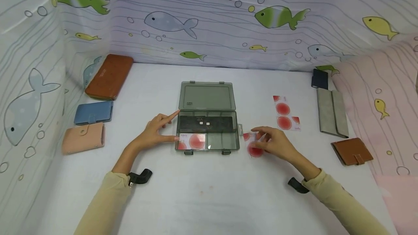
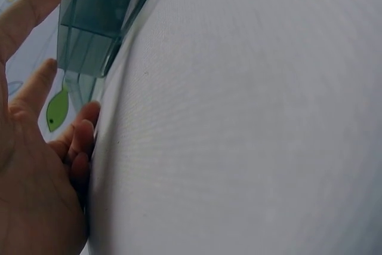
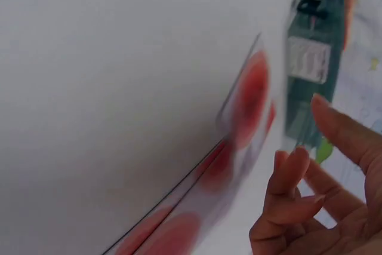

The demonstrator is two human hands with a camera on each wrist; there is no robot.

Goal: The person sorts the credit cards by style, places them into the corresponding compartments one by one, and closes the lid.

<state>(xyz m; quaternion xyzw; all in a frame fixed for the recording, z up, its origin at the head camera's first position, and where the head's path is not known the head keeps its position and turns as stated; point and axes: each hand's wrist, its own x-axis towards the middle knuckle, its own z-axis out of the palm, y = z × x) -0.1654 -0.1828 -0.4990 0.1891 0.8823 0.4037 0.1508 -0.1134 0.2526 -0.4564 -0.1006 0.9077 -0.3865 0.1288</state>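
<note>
A translucent green-grey plastic box [image 1: 224, 141] lies with its lid [image 1: 207, 97] folded back. Black cards lettered VIP [image 1: 189, 123] lie across its rear compartments, and a white card with red circles [image 1: 184, 146] lies in the front left. My left hand [image 1: 153, 131] has its forefinger and thumb spread against the box's left side. To the right of the box, my right hand [image 1: 274, 142] is over another red-and-white card [image 1: 255, 151], thumb and forefinger parted. The right wrist view shows a blurred red-circled card [image 3: 250, 97] apart from the fingertips.
Two more red-and-white cards [image 1: 283, 108] lie farther back on the right. A brown wallet [image 1: 109, 77], blue card holder [image 1: 94, 112] and peach card holder [image 1: 83, 139] line the left. On the right are a dark holder [image 1: 320, 79], grey wallet [image 1: 326, 113] and brown wallet [image 1: 351, 151].
</note>
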